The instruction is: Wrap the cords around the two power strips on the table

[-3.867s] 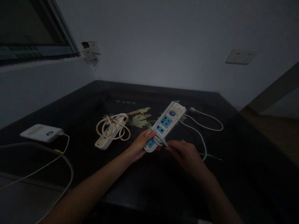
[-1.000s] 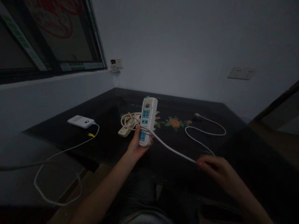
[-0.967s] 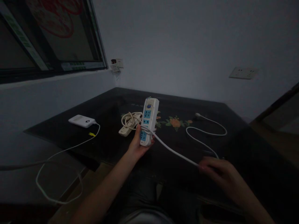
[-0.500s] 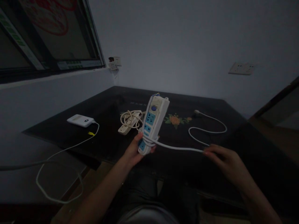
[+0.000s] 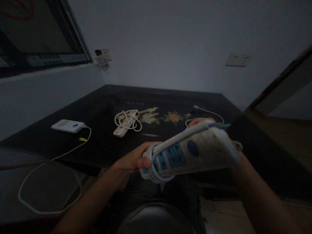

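My left hand (image 5: 140,159) is wrapped around the near end of a white power strip (image 5: 209,151) with blue sockets and a dark blue switch. Its white cord (image 5: 156,174) is wound several times around that end, beside my left thumb. The strip lies tilted, its far end raised to the right, with blue and green wire ends showing there. Behind the strip is my right hand (image 5: 198,121), mostly hidden; its curled fingers show above the strip's edge, where the loose cord runs to them.
A second power strip (image 5: 125,125) with its cord coiled on top lies on the black table (image 5: 102,113). To the left are a white power bank (image 5: 68,126) with a cable and a yellow tag (image 5: 83,139). A plug (image 5: 195,107) rests toward the back right. Wall sockets (image 5: 238,60) are behind.
The power strip has turned from upright to sideways and come closer. My right hand has moved from the right, with the cord, to behind the strip. The view has shifted right.
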`<state>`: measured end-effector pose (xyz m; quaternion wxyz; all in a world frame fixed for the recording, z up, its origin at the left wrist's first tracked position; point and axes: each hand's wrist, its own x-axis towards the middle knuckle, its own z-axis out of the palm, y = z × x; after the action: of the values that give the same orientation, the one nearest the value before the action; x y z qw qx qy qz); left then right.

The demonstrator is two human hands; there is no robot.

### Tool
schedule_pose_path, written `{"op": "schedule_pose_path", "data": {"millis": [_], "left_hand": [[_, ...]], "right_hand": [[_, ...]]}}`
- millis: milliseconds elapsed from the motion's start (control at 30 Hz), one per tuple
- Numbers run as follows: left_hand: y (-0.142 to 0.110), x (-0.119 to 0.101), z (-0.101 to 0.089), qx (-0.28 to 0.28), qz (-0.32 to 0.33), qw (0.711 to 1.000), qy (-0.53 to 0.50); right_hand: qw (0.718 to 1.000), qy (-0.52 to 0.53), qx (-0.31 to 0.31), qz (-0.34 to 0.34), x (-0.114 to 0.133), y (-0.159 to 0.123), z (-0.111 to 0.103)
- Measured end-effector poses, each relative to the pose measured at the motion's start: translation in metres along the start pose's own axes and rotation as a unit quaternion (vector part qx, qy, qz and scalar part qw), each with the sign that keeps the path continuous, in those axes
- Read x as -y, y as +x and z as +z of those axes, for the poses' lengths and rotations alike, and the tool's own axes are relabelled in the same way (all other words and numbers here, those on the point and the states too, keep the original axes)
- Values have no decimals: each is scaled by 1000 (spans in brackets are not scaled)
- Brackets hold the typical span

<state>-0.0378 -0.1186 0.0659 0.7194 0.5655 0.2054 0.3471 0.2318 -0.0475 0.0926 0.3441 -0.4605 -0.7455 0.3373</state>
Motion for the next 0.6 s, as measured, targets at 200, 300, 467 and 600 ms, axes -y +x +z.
{"op": "schedule_pose_path", "data": {"millis": [200,300,467,600], "left_hand": [[8,-4,5,87,-67,967,228],[11,4,7,29,-56,936,347],[18,23,-4,-81,31,888,451],[25,29,-18,-139,50,867,476]], "right_hand": [[994,17,105,-39,16,31,19],[990,-48,115,-64,40,38,19],[968,-208,83,-116,78,31,24],[940,-302,68,-144,97,13,34]]}}
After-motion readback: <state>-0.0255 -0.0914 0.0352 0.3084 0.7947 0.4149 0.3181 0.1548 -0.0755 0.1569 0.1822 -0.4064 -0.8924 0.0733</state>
